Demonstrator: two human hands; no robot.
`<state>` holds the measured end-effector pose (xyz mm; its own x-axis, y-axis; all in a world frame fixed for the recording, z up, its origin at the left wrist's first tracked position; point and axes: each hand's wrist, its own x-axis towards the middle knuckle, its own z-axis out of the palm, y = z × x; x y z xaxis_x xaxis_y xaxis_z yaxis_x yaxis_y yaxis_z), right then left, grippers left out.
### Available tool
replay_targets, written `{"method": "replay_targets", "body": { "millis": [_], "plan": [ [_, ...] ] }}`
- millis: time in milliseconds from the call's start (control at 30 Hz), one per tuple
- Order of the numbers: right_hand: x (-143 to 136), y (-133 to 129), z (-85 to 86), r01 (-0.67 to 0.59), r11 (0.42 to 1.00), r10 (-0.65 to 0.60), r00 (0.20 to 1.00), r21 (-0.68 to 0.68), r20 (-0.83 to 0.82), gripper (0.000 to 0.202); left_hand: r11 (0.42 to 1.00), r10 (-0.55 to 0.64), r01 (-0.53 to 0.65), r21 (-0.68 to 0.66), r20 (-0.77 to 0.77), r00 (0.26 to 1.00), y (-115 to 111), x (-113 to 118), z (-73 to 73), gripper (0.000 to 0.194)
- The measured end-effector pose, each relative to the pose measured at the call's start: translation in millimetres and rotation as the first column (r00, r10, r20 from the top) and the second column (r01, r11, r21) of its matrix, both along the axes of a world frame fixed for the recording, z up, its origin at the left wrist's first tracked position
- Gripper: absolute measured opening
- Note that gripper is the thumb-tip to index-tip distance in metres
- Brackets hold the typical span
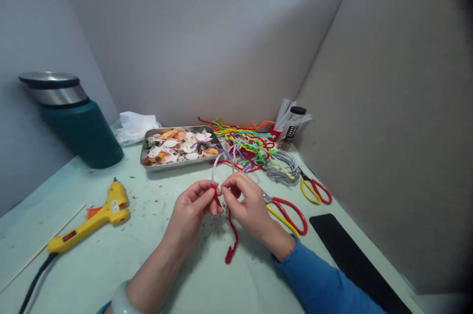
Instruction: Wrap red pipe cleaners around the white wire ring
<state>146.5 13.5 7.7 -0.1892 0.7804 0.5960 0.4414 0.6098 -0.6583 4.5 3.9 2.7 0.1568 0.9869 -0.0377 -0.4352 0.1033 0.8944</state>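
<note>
My left hand (195, 200) is closed, pinching the lower end of a thin whitish curved band (215, 168), where red fuzzy pipe cleaner (216, 197) is wrapped. My right hand (246, 200) is right beside it, thumb and forefinger pressed together; whatever they hold is too small to make out. A length of red pipe cleaner (235, 235) hangs below the right fingers, its lower end thick and folded. The far side of the band arches up and drops behind the right hand, so its other end is hidden.
Behind the hands, a metal tray (162, 168) holds shells, beside a heap of coloured pipe cleaners (251, 144) and coiled grey wire (283, 168). A yellow glue gun (88, 225), wooden stick (48, 242) and teal bottle (81, 131) stand left; scissors (291, 213) and black strip (351, 255) lie right.
</note>
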Motion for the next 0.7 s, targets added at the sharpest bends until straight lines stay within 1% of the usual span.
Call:
{"method": "replay_targets", "body": {
  "millis": [100,300,500,700],
  "plan": [
    [-1.0,-0.8,-0.6,0.003,1.0,-0.003,1.0,-0.004,-0.003,0.009,1.0,0.006,-0.005,-0.01,0.028,1.0,-0.8,0.0,2.0,0.016],
    [-1.4,-1.7,-0.4,-0.006,1.0,0.006,1.0,0.006,-0.008,0.009,1.0,0.011,-0.011,0.001,0.003,1.0,0.1,0.9,3.8,0.017],
    [-2.5,-3.4,-1.1,-0.009,0.999,0.009,1.0,0.035,-0.004,0.005,0.999,0.021,-0.019,0.049,-0.056,0.998,1.9,2.0,-2.5,0.018],
    [-1.0,-3.2,-3.5,0.021,0.995,-0.027,0.998,0.1,0.063,0.008,0.996,0.058,-0.047,0.08,-0.142,0.988,0.5,5.0,-0.7,0.018]
  ]
}}
